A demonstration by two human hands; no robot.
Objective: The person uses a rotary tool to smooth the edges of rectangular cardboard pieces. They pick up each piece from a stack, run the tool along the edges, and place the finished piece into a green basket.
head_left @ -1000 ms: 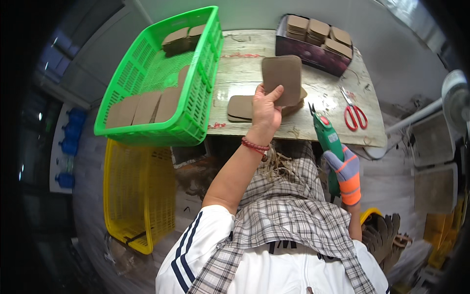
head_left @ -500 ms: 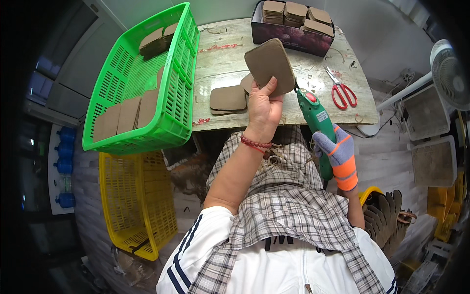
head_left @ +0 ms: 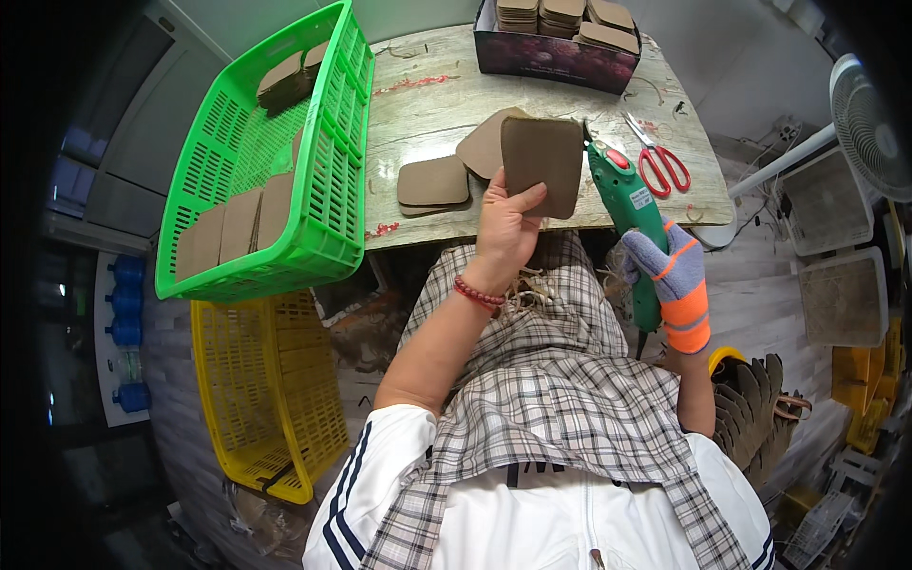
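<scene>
Between thumb and fingers, my left hand (head_left: 510, 220) holds up a brown fabric pad (head_left: 543, 163), square with rounded corners. In a grey and orange glove, my right hand (head_left: 668, 264) is wrapped round a green handheld power cutter (head_left: 627, 199) with a red button. The cutter's dark tip is close to the pad's upper right corner; whether they touch I cannot tell. Behind the held pad another brown pad (head_left: 483, 147) lies on the table. Left of it is a small stack of pads (head_left: 432, 182). Red-handled scissors (head_left: 663, 169) lie right of the cutter.
A green plastic crate (head_left: 328, 204) with upright pads stands at the table's left. A dark box (head_left: 556, 62) of stacked pads sits at the back of the table (head_left: 408, 104). Below left is a yellow crate (head_left: 223, 399); a white fan (head_left: 864, 114) stands far right.
The held pad has come down and right, turning straighter, with its corner near the cutter tip. The cutter has shifted slightly right. The whole view has tipped slightly.
</scene>
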